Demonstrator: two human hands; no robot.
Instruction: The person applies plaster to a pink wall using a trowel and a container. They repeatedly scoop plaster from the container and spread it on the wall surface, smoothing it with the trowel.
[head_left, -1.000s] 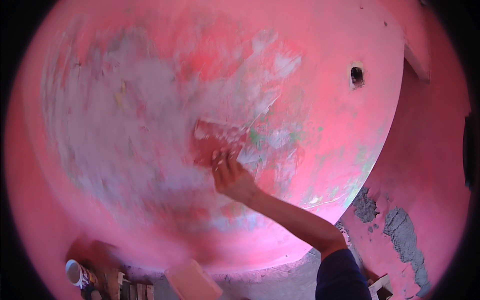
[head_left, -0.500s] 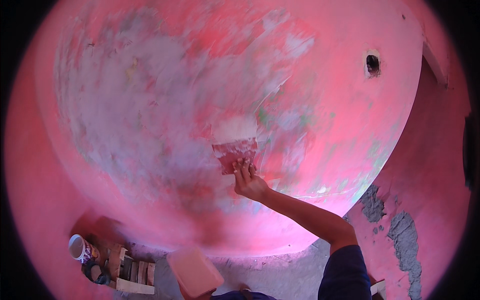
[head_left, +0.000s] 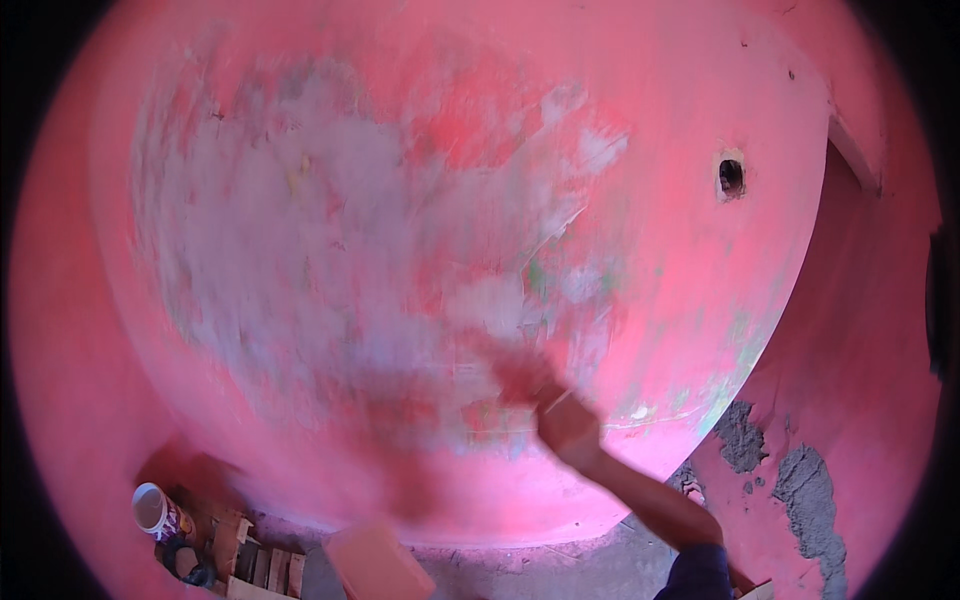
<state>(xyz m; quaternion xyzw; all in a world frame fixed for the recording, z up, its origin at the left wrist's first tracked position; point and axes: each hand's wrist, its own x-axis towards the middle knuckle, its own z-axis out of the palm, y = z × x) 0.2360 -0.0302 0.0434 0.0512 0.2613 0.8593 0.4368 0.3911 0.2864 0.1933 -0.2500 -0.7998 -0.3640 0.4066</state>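
Observation:
In front of me is a pink wall (head_left: 680,280) with a large patch of smeared greyish-white filler (head_left: 350,210) and some green showing through. My right hand (head_left: 568,428) is low on this patch, closed on a wide flat putty scraper (head_left: 518,375). Motion smears both the scraper and the fingers, so I cannot tell whether the blade touches the wall. A pale pink rectangular board (head_left: 378,565) shows at the lower edge, in front of my body. My left hand is not visible; whatever supports the board is hidden.
A white bucket (head_left: 152,508) and a wooden crate or pallet (head_left: 262,568) stand on the floor at the lower left. The wall has a square-edged hole (head_left: 731,176) at upper right. Rough grey mortar patches (head_left: 808,500) mark the side wall at right.
My right hand with the scraper has moved down and to the right, away from the pale filler spot. The view has tilted up slightly, and the board sits lower in it.

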